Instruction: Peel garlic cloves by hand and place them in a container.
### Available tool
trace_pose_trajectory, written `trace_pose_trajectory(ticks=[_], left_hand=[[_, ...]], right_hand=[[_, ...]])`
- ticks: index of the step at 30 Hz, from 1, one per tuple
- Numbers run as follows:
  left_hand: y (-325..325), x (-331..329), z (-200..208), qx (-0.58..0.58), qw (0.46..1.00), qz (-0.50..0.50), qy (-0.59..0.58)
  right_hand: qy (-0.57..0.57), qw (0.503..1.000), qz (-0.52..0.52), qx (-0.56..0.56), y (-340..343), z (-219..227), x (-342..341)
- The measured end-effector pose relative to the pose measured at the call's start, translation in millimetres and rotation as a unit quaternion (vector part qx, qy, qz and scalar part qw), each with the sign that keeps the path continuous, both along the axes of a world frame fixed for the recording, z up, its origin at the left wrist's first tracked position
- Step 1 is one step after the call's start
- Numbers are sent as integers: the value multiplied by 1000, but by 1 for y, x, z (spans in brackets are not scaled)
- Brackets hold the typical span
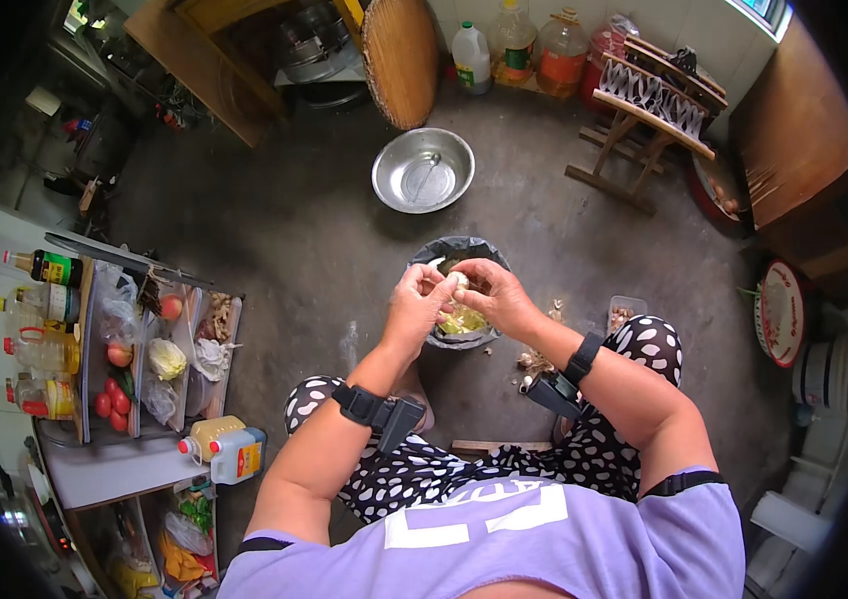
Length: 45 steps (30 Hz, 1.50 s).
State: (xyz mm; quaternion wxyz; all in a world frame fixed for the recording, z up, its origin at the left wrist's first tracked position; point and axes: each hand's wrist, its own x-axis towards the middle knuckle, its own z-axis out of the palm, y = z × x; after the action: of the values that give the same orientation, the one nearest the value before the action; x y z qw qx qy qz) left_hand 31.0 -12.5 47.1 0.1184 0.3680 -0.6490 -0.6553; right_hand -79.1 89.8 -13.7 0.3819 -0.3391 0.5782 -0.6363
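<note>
Between my two hands is a small whitish piece of garlic (459, 281). My left hand (416, 305) pinches it with thumb and fingertips from the left. From the right, the fingers of my right hand (500, 297) close on it too. Just beneath them stands a bin lined with a dark plastic bag (459, 246), with yellow-green scraps (462, 321) inside; my hands hide part of it. Loose garlic and papery skins (532, 361) lie on the floor to the right of the bin. By my right knee is a small clear tub (628, 302) with garlic pieces in it.
Beyond the bin sits a metal basin (390, 182) holding a spoon (431, 163). A wooden folding stool (634, 130) stands far right, near several bottles (514, 50). At left are shelves (134, 379) of vegetables and two jugs (236, 455). A red-rimmed enamel basin (782, 312) is at right.
</note>
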Motion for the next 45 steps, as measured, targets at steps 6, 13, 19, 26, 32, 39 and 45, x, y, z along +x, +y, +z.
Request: trace_pose_trajectory(ticks=[6, 13, 19, 26, 32, 39, 45], left_hand=[[-10, 1, -14, -55, 998, -13, 30], [-16, 5, -23, 101, 991, 84, 1], [-14, 11, -15, 148, 987, 64, 3], [-3, 7, -15, -209, 976, -4, 57], [-3, 5, 0, -329, 943, -38, 12], [-6, 4, -2, -324, 944, -48, 32], [-4, 2, -1, -319, 943, -74, 52]], right_hand=[[-74, 997, 20, 5, -3, 6, 3], [-83, 994, 63, 15, -1, 19, 1], [-135, 990, 34, -4, -2, 22, -3], [-18, 1000, -15, 0, -5, 17, 6], [-13, 1000, -12, -1, -4, 13, 11], [-126, 992, 5, 13, -3, 15, 12], [-248, 967, -37, 52, -1, 14, 4]])
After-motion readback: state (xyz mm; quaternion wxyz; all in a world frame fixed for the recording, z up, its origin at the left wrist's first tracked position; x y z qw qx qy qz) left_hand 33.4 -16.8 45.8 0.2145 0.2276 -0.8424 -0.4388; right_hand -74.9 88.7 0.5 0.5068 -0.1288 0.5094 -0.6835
